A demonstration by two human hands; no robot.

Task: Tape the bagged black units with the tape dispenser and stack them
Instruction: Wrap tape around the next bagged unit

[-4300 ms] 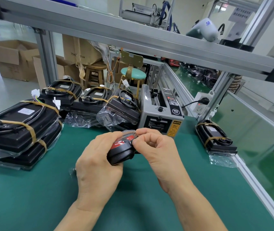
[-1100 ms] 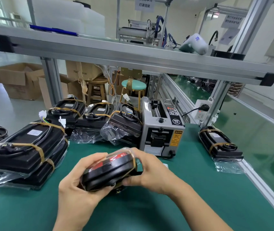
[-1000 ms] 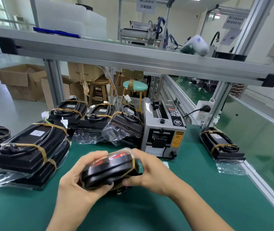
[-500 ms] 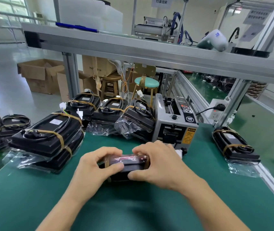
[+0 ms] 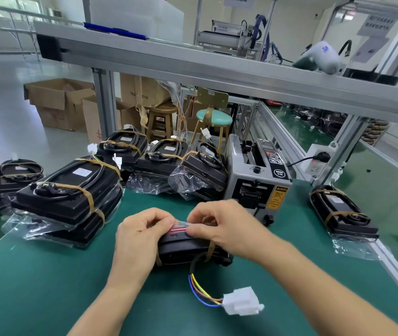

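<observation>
A bagged black unit (image 5: 183, 248) with brown tape bands stands on its edge on the green mat in front of me. My left hand (image 5: 139, 236) grips its left end and pinches the clear bag at the top. My right hand (image 5: 227, 226) pinches the same bag fold from the right. The unit's coloured wires run to a white connector (image 5: 241, 301) lying on the mat near me. The grey tape dispenser (image 5: 256, 175) stands just behind my hands. A stack of two taped units (image 5: 69, 197) lies to the left.
More taped bagged units (image 5: 161, 156) line the back of the green mat (image 5: 47, 287), others lie at far left (image 5: 6, 173), and one (image 5: 341, 212) sits by the right rail. A power strip (image 5: 316, 161) is behind the dispenser. An aluminium shelf (image 5: 217, 71) spans overhead.
The unit went from tilted in my hands down onto the mat, standing on its edge. Both hands shifted to its top, pinching the bag. The wire and white connector now lie exposed on the mat.
</observation>
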